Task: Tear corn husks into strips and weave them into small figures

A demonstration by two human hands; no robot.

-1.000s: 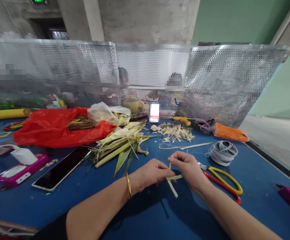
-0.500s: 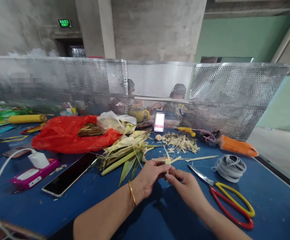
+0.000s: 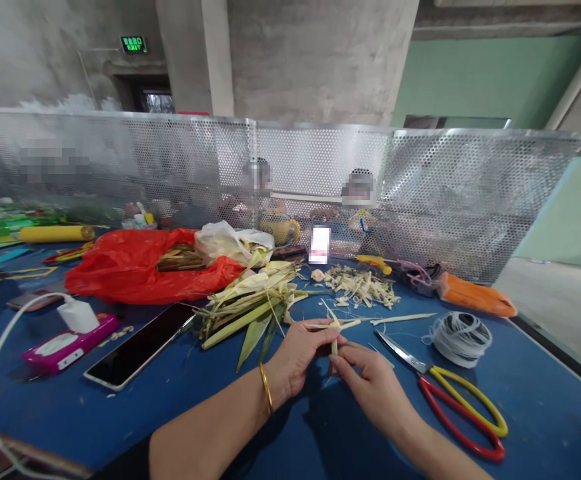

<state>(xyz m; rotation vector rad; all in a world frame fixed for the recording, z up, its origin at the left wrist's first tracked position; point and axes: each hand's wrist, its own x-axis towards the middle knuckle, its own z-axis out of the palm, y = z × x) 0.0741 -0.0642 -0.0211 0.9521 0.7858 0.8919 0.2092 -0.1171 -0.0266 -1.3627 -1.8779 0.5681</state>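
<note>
My left hand (image 3: 300, 350) pinches a small piece of folded pale leaf strips (image 3: 335, 328), whose ends stick out upward and to both sides. Just right of it, my right hand (image 3: 365, 370) has thumb and fingers closed on the lower end of the same piece. Dried leaves and husks (image 3: 250, 300) lie in a bundle left of and beyond my hands. Behind them is a heap of pale scraps (image 3: 363, 287). Scissors (image 3: 463, 400) with one red and one yellow handle rest open at the right, near a roll of whitish cord (image 3: 461, 339).
A dark phone (image 3: 143, 347), a purple power strip (image 3: 70, 343) with a white plug and cable, and a red plastic bag (image 3: 125, 267) are at the left. An orange packet (image 3: 475, 295) lies back right. Beyond a perforated metal screen (image 3: 320, 160) sit people.
The leaf piece has turned slightly between my fingers, and more of its lower stem shows. My right hand has shifted a little downward. The view has moved slightly.
</note>
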